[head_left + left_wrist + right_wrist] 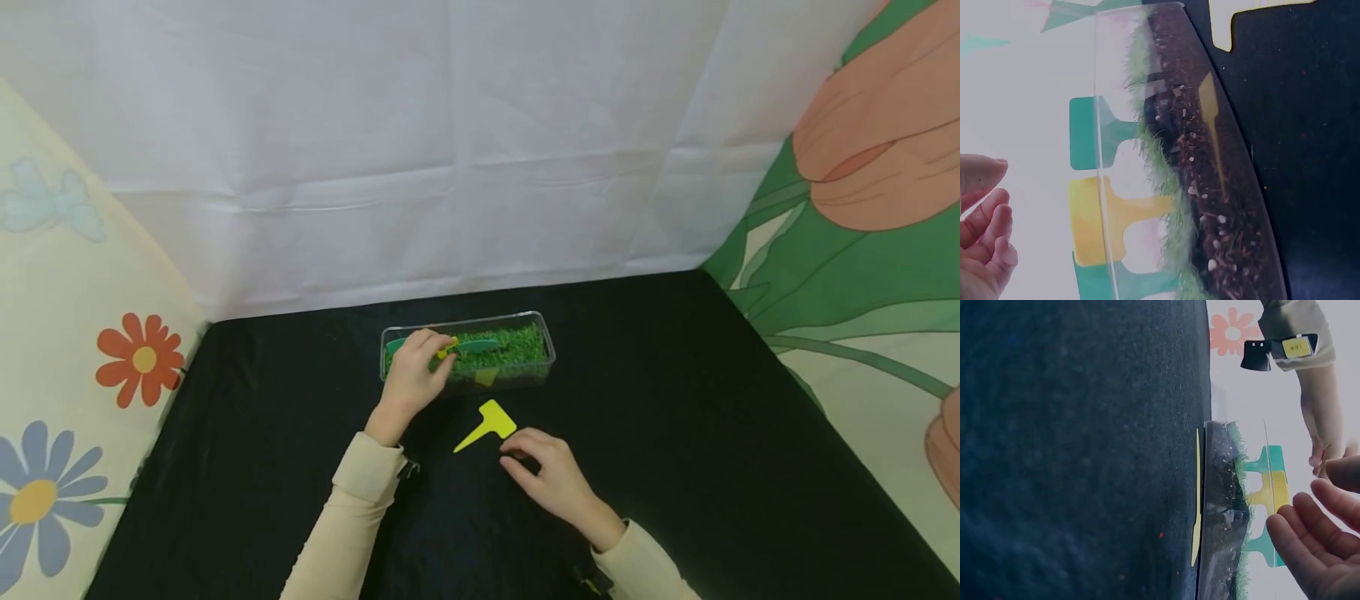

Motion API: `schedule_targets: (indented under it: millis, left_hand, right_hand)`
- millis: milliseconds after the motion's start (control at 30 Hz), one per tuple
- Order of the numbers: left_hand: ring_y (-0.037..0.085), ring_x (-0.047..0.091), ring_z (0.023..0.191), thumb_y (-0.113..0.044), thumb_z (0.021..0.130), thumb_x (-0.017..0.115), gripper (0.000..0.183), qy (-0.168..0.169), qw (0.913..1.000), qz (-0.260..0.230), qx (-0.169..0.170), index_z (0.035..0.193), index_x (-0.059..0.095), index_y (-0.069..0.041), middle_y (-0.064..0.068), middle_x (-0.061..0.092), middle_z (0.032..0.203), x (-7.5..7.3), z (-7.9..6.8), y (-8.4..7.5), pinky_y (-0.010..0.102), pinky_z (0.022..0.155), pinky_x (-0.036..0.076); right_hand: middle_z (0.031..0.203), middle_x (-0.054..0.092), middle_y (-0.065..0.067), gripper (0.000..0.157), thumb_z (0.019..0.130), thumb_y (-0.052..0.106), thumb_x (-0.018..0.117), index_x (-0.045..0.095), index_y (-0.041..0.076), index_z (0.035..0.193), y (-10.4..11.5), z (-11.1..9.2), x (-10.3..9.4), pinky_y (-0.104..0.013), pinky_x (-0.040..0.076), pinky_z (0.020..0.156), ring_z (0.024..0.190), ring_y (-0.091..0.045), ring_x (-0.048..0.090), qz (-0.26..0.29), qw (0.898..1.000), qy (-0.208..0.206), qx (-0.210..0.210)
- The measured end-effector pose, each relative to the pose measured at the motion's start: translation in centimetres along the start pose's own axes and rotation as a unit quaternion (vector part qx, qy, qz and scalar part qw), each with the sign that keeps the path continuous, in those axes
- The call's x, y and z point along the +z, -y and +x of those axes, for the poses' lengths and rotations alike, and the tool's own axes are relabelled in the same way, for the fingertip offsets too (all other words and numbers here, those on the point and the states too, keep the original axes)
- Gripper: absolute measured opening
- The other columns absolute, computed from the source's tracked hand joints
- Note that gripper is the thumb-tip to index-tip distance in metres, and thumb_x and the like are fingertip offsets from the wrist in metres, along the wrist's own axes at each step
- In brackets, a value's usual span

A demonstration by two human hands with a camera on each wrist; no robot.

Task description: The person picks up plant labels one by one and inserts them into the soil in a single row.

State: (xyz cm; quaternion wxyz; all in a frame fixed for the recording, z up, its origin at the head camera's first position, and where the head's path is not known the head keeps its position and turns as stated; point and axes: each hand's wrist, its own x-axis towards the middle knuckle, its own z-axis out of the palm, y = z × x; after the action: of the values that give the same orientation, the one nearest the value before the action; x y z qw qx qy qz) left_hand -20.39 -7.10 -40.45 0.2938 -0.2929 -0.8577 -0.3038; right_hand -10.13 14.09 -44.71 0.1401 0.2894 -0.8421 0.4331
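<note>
My left hand hovers above a clear rectangular box of soil and green grass. In the left wrist view its loosely bent fingers are apart from the labels and hold nothing. A yellow T-shaped plant label stands upright in the grass, between a green label and another green label. A second yellow plant label lies on the black cloth in front of the box. Beside it is my right hand, fingers relaxed, with nothing in its grasp.
A black cloth covers the table. Behind it hangs a white sheet. Flower-patterned panels rise at the left and right. Through the box's wall, dark soil with white specks shows.
</note>
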Motion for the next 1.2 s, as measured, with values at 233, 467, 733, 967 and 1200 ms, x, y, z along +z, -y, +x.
schedule_targets:
  millis: [233,467,733,967,1200]
  left_hand:
    - [0.02,0.054,0.068,0.0,0.077,0.069,0.009,-0.05,0.9984,-0.017,-0.022,0.085,0.064,-0.001,0.007,0.058,0.077,-0.7,-1.6,-0.2,0.031,0.058,0.045]
    - [0.02,0.051,0.062,0.0,0.079,0.066,0.005,-0.056,0.9976,-0.027,-0.029,0.084,0.065,-0.002,0.006,0.057,0.075,-1.0,-3.3,-0.4,0.029,0.053,0.043]
    - [0.018,0.053,0.063,0.0,0.078,0.068,0.008,-0.026,0.998,-0.024,-0.052,0.084,0.065,-0.003,0.004,0.059,0.076,-2.0,-5.3,-0.2,0.028,0.054,0.045]
    - [0.017,0.053,0.064,0.001,0.078,0.067,0.009,-0.003,0.9969,-0.018,-0.076,0.085,0.065,-0.005,0.003,0.059,0.076,-2.6,-7.3,0.1,0.029,0.056,0.046]
    - [0.018,0.054,0.063,0.001,0.076,0.069,0.012,-0.002,0.9954,-0.02,-0.094,0.085,0.065,-0.004,0.002,0.058,0.075,-3.2,-8.8,0.6,0.028,0.055,0.046]
  right_hand:
    - [0.086,0.063,-0.004,0.01,0.079,0.001,0.068,0.066,0.002,0.088,-0.2,0.0,-0.3,-0.024,0.051,0.06,0.071,-0.01,0.061,0.014,0.999,0.024,0.02]
    - [0.086,0.063,-0.01,0.014,0.083,0.005,0.065,0.065,-0.003,0.094,-0.1,0.2,-0.7,-0.02,0.05,0.059,0.069,-0.013,0.061,0.017,0.992,0.076,0.097]
    - [0.081,0.061,-0.006,0.019,0.081,0.009,0.067,0.064,-0.003,0.096,-0.5,1.6,-1.3,-0.022,0.048,0.057,0.065,-0.011,0.057,-0.058,0.979,0.124,0.154]
    - [0.079,0.061,-0.005,0.023,0.079,0.012,0.069,0.065,-0.003,0.097,-1.2,3.1,-1.7,-0.026,0.046,0.058,0.064,-0.011,0.055,-0.094,0.961,0.152,0.21]
    - [0.078,0.061,-0.007,0.026,0.078,0.013,0.071,0.065,-0.003,0.097,-2.0,4.1,-1.3,-0.031,0.048,0.059,0.065,-0.015,0.056,-0.126,0.953,0.149,0.232]
